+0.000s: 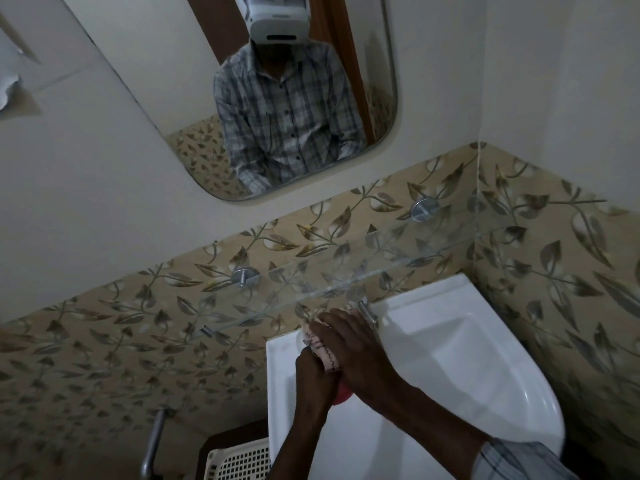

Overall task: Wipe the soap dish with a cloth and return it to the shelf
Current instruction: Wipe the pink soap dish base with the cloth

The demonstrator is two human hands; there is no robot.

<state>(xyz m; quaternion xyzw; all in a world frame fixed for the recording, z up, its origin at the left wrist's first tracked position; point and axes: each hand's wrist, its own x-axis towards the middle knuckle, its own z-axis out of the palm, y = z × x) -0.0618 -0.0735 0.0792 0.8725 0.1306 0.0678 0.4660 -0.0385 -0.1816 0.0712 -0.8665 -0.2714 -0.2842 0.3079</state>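
Observation:
Both hands meet over the left part of the white washbasin (450,358). My left hand (313,382) grips the soap dish (344,396) from below; only a small red bit of the dish shows between the hands. My right hand (356,351) lies on top and presses a pale cloth (323,355) with dark stitched edges against it. The glass shelf (346,282) runs along the leaf-patterned tiles just above and behind the hands, and nothing stands on it.
A chrome tap (365,308) stands right behind my right hand. Two round metal brackets (246,276) hold the shelf. A mirror (277,98) hangs above. A perforated plastic basket (239,459) and a metal pipe (152,445) sit low at the left.

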